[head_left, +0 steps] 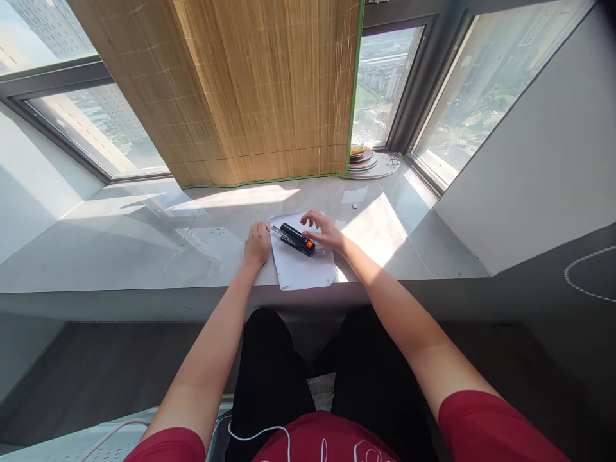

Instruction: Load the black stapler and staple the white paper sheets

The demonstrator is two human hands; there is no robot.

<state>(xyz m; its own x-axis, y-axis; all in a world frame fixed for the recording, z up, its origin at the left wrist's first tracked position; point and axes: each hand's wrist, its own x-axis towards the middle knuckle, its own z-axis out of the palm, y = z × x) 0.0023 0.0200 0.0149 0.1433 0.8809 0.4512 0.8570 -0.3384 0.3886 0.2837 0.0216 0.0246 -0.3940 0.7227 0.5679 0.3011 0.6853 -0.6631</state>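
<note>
A black stapler with an orange part at its near right end lies slantwise on a stack of white paper. Its top arm looks swung apart from its base, with metal showing at the far left end. My right hand hovers at the right of the stapler, fingers bent and apart. The thumb is by the orange end; whether it touches I cannot tell. Just left of the paper, my left hand rests on the ledge with its fingers curled in. Nothing shows in it, though its underside is hidden.
The pale tiled window ledge ends at a front edge above my knees. A bamboo blind hangs at the back. Stacked plates stand at the back right. A small white piece and tiny dark bits lie on the ledge.
</note>
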